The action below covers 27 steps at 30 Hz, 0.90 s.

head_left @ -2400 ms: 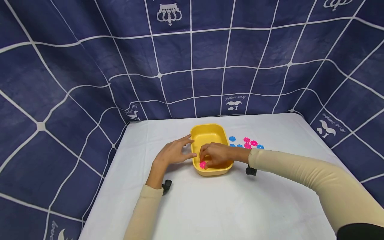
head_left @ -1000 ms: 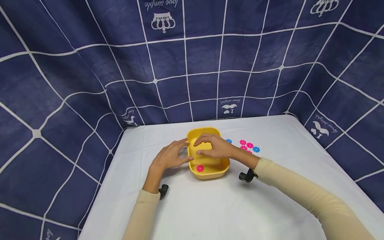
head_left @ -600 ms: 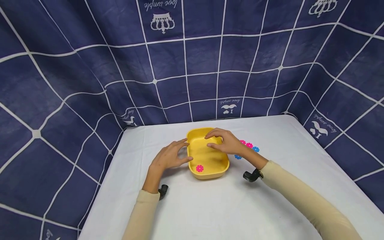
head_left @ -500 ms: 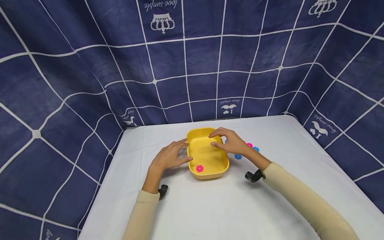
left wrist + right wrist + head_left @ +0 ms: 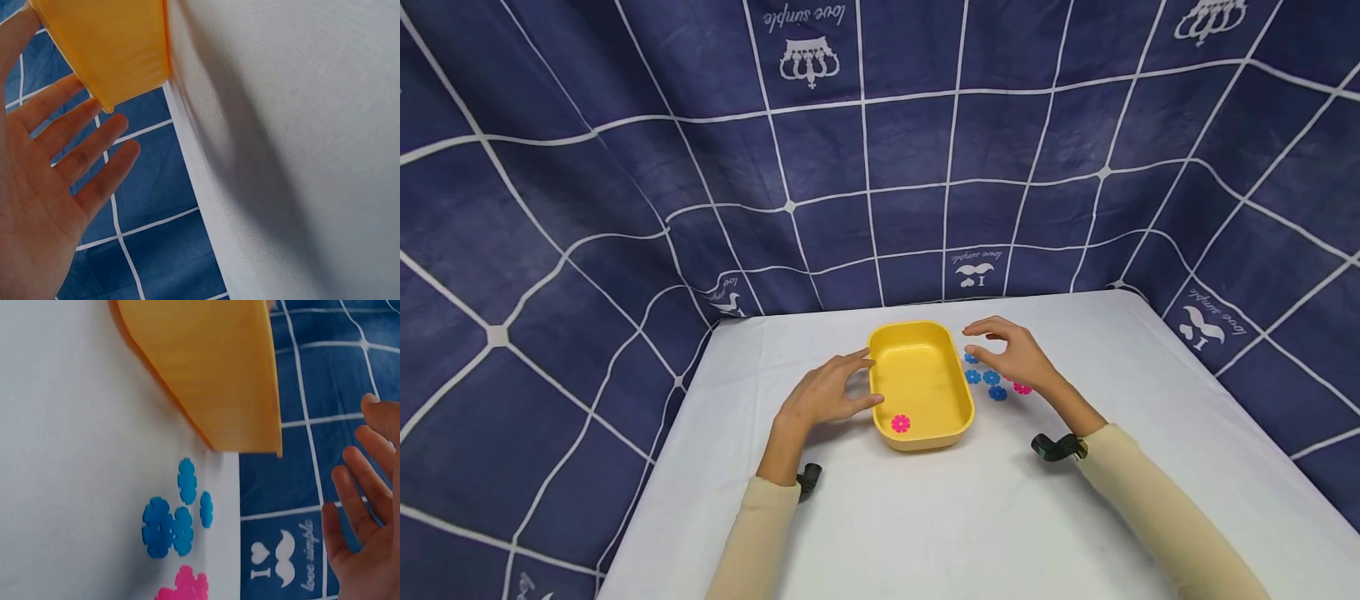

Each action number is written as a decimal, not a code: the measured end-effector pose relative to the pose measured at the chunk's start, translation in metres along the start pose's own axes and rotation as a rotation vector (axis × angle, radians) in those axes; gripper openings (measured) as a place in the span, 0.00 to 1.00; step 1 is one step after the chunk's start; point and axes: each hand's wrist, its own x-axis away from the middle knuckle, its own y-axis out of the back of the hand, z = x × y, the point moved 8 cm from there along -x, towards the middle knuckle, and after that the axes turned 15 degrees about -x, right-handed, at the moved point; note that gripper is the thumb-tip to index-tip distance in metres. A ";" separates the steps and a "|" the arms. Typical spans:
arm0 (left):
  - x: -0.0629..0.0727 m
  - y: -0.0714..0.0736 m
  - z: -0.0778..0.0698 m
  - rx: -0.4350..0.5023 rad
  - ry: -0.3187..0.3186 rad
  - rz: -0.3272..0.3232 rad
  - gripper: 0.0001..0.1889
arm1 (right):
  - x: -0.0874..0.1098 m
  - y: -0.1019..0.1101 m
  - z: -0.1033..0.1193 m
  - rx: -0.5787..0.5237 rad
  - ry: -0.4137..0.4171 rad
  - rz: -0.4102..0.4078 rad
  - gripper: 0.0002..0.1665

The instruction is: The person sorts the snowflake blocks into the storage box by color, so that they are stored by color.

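Note:
A yellow rectangular tray (image 5: 921, 379) sits on the white-covered table with one pink flower-shaped disc (image 5: 900, 423) inside its near left corner. My left hand (image 5: 823, 392) is at the tray's left rim, fingers spread and relaxed; in the left wrist view the fingertips lie along the tray wall (image 5: 112, 50). My right hand (image 5: 1018, 358) hovers just right of the tray, thumb and fingers apart, holding nothing. Below it lie several blue flower-shaped discs (image 5: 991, 378) and a partly hidden pink disc (image 5: 1022, 388). The right wrist view shows blue discs (image 5: 156, 527) and pink ones (image 5: 185, 589) beside the tray.
A navy curtain (image 5: 910, 217) with white grid lines hangs behind and at both sides of the table (image 5: 925, 525). Each wrist bears a black camera mount, the right one (image 5: 1056, 447) standing out over the table.
My right hand has left the pink disc in the tray, risen and moved right across the rim to above the loose discs. My left hand stays at the left rim.

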 end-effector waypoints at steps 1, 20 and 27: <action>0.000 0.000 0.000 -0.002 0.002 0.001 0.41 | 0.001 0.003 -0.002 0.000 -0.005 -0.011 0.20; -0.001 -0.001 0.000 -0.006 0.009 0.009 0.42 | 0.015 0.031 -0.028 0.022 -0.100 -0.163 0.21; 0.000 -0.002 0.001 -0.001 0.028 0.031 0.42 | 0.021 0.043 -0.030 0.031 -0.111 -0.223 0.22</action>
